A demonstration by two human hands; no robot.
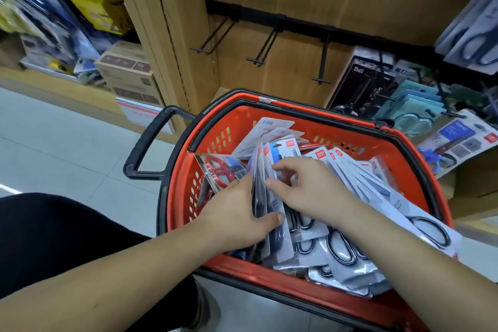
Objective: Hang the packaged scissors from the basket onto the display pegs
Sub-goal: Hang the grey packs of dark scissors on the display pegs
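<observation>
An orange shopping basket (269,272) with black rim stands on the floor below me, packed with several carded scissors packs (358,188). My left hand (237,213) grips a small upright bundle of black-handled scissors packs (272,224), thumb across the front card. My right hand (310,188) reaches into the same bundle, its curled fingers parting the tops of the cards. Three bare black display pegs (262,54) stick out from a black rail on the wooden back panel above the basket.
Scissors packs hang on pegs at the right (469,38), with more packs below them (412,105). A black pull handle (151,143) juts from the basket's left. Cardboard boxes (126,70) and stocked shelves fill the left. Grey tiled floor lies at left.
</observation>
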